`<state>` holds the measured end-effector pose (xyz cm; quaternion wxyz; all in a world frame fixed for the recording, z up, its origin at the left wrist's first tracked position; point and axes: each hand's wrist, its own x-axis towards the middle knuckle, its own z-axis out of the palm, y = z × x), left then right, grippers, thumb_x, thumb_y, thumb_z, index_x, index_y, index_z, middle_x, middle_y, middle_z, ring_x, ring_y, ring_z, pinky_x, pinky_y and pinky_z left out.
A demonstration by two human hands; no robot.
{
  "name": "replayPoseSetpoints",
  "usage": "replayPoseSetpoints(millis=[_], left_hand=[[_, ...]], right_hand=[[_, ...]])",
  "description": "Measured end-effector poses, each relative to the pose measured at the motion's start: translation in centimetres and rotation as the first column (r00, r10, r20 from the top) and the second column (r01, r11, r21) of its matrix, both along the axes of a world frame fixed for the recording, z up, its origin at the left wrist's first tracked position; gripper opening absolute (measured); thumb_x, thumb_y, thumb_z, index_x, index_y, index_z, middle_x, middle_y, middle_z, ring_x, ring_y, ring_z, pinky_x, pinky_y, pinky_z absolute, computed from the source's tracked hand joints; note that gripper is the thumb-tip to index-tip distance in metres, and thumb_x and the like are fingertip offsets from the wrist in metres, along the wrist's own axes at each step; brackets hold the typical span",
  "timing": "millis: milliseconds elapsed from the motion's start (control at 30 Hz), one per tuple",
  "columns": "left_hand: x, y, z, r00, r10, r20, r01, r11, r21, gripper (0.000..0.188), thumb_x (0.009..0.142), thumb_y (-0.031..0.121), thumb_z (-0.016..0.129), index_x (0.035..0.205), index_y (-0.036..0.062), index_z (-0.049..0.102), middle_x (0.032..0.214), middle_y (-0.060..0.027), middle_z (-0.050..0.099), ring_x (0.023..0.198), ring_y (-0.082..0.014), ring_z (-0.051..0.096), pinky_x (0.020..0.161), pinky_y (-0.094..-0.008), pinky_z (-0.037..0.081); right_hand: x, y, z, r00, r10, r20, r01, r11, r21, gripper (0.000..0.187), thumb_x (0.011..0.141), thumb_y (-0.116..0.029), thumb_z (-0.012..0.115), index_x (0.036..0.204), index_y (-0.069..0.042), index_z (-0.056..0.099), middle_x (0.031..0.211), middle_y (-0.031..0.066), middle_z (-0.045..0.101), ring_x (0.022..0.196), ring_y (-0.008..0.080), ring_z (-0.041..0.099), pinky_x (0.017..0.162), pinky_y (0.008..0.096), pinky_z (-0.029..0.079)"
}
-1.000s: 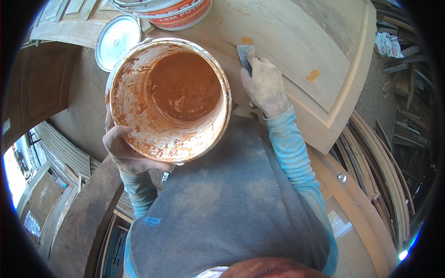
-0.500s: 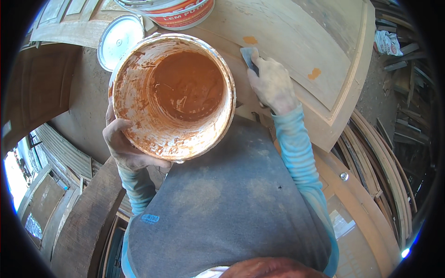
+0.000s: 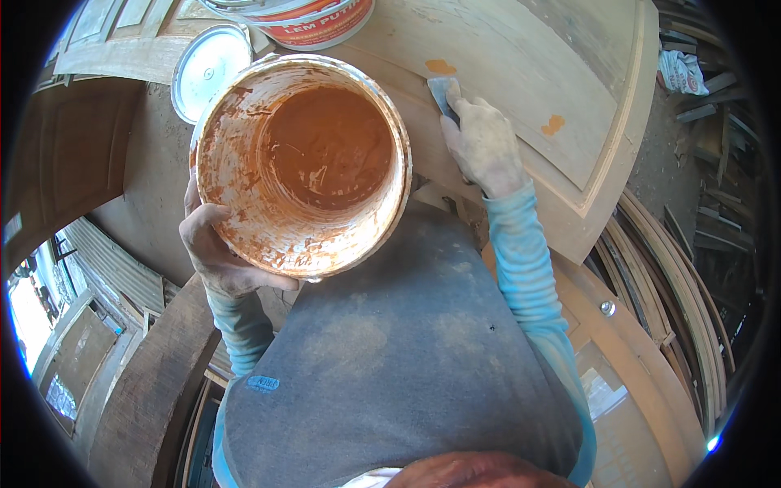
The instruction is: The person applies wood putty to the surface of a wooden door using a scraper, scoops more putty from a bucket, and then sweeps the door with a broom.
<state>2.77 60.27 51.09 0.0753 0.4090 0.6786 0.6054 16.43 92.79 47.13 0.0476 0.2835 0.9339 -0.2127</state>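
My left hand [image 3: 221,252] grips the lower left rim of a white bucket [image 3: 232,213], tilted so its mouth faces me. Orange-brown putty [image 3: 329,146] covers the bottom, and smears of it coat the inner wall. Closed around a putty knife [image 3: 444,95], my right hand [image 3: 486,149] is over the wooden door panel [image 3: 496,65]. The knife's flat blade points up and left, just below an orange putty patch [image 3: 440,67] on the panel. A second putty patch [image 3: 553,124] lies farther right on the wood.
Behind the held bucket stands another white-and-red bucket [image 3: 321,28], with a round white lid [image 3: 210,71] to its left. Stacked curved wood strips [image 3: 663,313] are on the right, near a white sack [image 3: 682,71]. A thick wooden board [image 3: 154,382] rises at lower left.
My right hand and the putty knife have shifted slightly right and down, away from the upper putty patch. The held bucket has moved a little upward and left.
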Motion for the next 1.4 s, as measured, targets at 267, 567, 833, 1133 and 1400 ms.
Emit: replayPoseSetpoints(millis=[267,567,833,1133,1400], left_hand=[[0.5,0.6,0.3,1.000,0.010,-0.002,-0.010,0.999,-0.044,0.115,0.044,0.056,0.098,0.135,0.0125,0.043,0.154,-0.0321,0.032,0.140,-0.0420,0.044,0.114,-0.0536,0.043],[1.3,1.6,0.2,0.998,0.068,-0.015,-0.069,0.996,-0.058,0.114,0.045,0.057,0.098,0.134,0.0110,0.043,0.155,-0.0309,0.032,0.141,-0.0409,0.042,0.114,-0.0535,0.043],[2.2,2.5,0.5,0.993,0.118,0.030,-0.116,0.992,-0.042,0.112,0.047,0.058,0.097,0.134,0.0115,0.044,0.150,-0.0275,0.039,0.138,-0.0391,0.045,0.113,-0.0526,0.043],[3.2,4.2,1.3,0.982,0.186,-0.033,-0.187,0.981,-0.060,0.110,0.046,0.059,0.097,0.131,0.0120,0.044,0.151,-0.0268,0.040,0.139,-0.0393,0.044,0.115,-0.0522,0.040],[4.4,5.6,1.7,0.948,0.271,0.165,-0.275,0.961,0.006,0.107,0.054,0.067,0.091,0.131,0.0122,0.043,0.156,-0.0270,0.033,0.144,-0.0396,0.038,0.116,-0.0529,0.038]], right_hand=[[-0.5,0.2,0.8,1.000,0.011,-0.004,-0.011,1.000,-0.014,0.045,0.096,-0.020,0.061,0.139,-0.008,0.058,0.103,0.0200,0.067,0.095,0.0414,0.067,0.084,0.0501,0.054],[0.7,2.0,0.4,0.994,0.009,-0.112,-0.006,1.000,0.031,0.047,0.094,-0.017,0.061,0.139,-0.005,0.057,0.098,0.0232,0.068,0.088,0.0423,0.070,0.079,0.0511,0.058],[6.3,5.2,3.4,0.982,-0.158,-0.104,0.113,0.931,-0.348,0.041,0.096,-0.020,0.064,0.131,-0.001,0.065,0.094,0.0167,0.068,0.077,0.0269,0.068,0.071,0.0392,0.056],[12.2,14.3,2.8,0.752,-0.615,-0.238,0.312,0.650,-0.693,0.035,0.103,-0.014,0.056,0.135,-0.002,0.063,0.095,0.0042,0.069,0.080,0.0103,0.064,0.073,0.0267,0.053],[8.0,23.2,-0.3,0.775,-0.569,-0.277,0.289,0.707,-0.645,0.035,0.101,-0.011,0.056,0.134,0.000,0.064,0.099,0.0070,0.071,0.085,0.0122,0.066,0.079,0.0286,0.054]])
